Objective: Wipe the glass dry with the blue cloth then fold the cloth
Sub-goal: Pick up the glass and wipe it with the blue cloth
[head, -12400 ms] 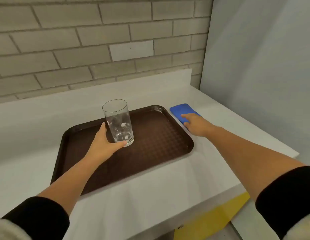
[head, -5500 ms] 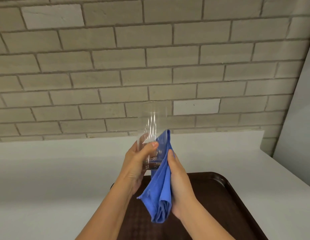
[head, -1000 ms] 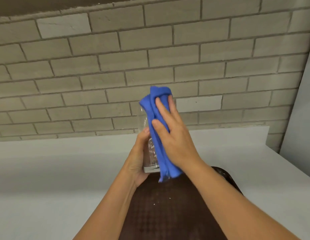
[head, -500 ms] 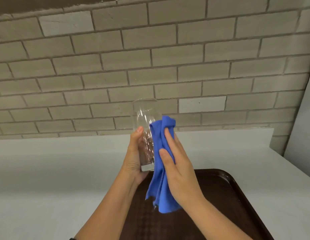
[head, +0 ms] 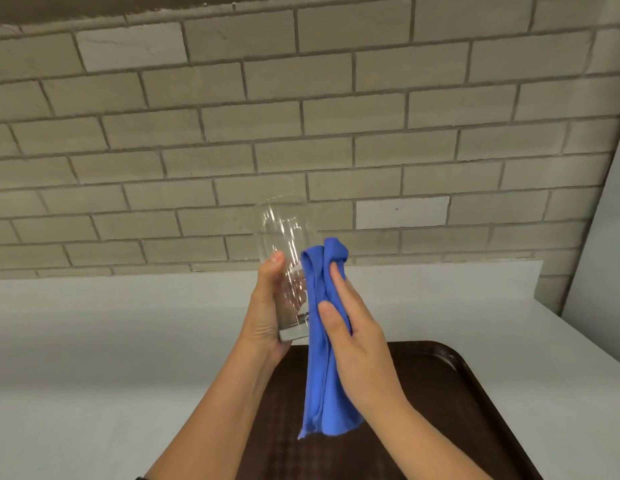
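A clear tall glass (head: 284, 247) is held upright in the air above the tray, my left hand (head: 265, 313) wrapped around its lower half from the left. My right hand (head: 353, 327) presses the bunched blue cloth (head: 319, 358) flat against the glass's right side. The cloth hangs down below the glass's base, its lower end loose over the tray. The glass's upper half and rim are bare.
A dark brown tray (head: 475, 393) lies on the white counter (head: 94, 341) right below my hands. A brick wall (head: 301, 133) stands behind the counter, and a pale panel (head: 610, 254) closes off the right side.
My right hand and the cloth have slid down the glass from its rim to its lower half. The left hand holds the glass in about the same place.
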